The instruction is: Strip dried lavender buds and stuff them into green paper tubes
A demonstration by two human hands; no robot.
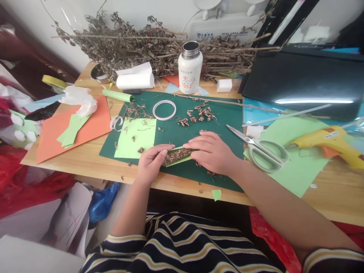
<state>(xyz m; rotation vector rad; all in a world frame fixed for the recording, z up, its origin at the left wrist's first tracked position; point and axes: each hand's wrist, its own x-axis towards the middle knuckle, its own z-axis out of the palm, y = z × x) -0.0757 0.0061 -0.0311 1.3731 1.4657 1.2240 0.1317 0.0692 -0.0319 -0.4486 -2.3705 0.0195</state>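
Between my hands lies a strip of green paper (179, 162), folded up at its long edges around crumbled dry brown leaves (178, 154). My left hand (152, 161) pinches its left end between thumb and fingers. At the other end, my right hand (212, 153) is closed on the paper, with its fingertips over the far edge. Beneath is a dark green cutting mat (218, 132). A light green paper square (135, 138) with leaf bits on it lies left of my left hand. Leaf scraps (203, 112) and a tape roll (164, 110) are just beyond my hands.
Scissors (256, 146) and a yellow glue gun (327, 142) lie at the right on green paper. A white bottle (190, 68) without a lid stands at the back, before a heap of dried plant stems (127, 41). Orange paper (47, 146) is at the left.
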